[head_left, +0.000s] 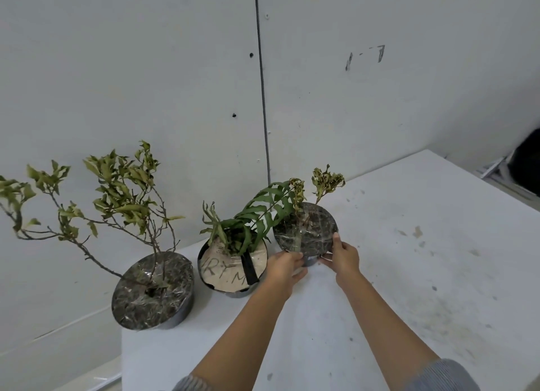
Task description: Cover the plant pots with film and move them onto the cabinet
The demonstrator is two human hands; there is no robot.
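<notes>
Two bare arms reach out from the bottom of the view, each with a grey sleeve (447, 376) pushed up near the elbow. They stretch over the white cabinet top (409, 273), which has small dirty marks on it.

At the end of the arms, both hands hold the same small pot (305, 234). The left hand (285, 266) grips the near left side of its rim, with the fingers curled onto the edge. The right hand (343, 256) grips the near right side, with the thumb up on top of the rim. This pot looks tipped toward the camera, so its round top shows. I cannot tell if its bottom touches the cabinet. Shiny clear film (315, 230) is stretched over the dark soil, and a thin stem with dry curled leaves (325, 180) sticks up through it.

Just beside it on the left stands a middle pot (232, 266). Its top is covered with pale card that has letters on it, and a green fern (263, 209) leans out to the right, over the held pot.

Farther left, at the corner of the cabinet, sits a bigger pot (153, 291). It is covered with film too, and a tall twiggy plant (117, 192) spreads out to the left.

Behind everything is a plain grey wall (380, 98) with a dark line running down it.
</notes>
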